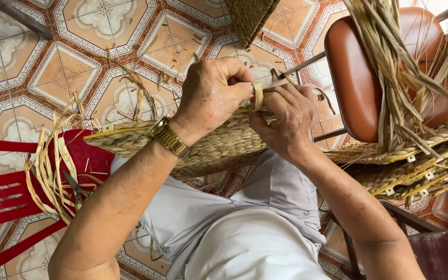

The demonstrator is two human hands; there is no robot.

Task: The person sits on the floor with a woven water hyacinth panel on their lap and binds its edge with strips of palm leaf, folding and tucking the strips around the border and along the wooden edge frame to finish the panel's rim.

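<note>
Your left hand (211, 93) & right hand (281, 116) both pinch a straw strip (257, 96) at frame centre, looped over the edge of the woven mat (208, 148) on your lap; red chair (6, 202) w/ loose straw (47, 171) lower left

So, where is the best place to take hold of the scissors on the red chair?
Judging by their pose, take the scissors at the handle end, coming from above. Straw strips lie over and around them on the red chair, so a side approach would likely snag the strips.
</note>
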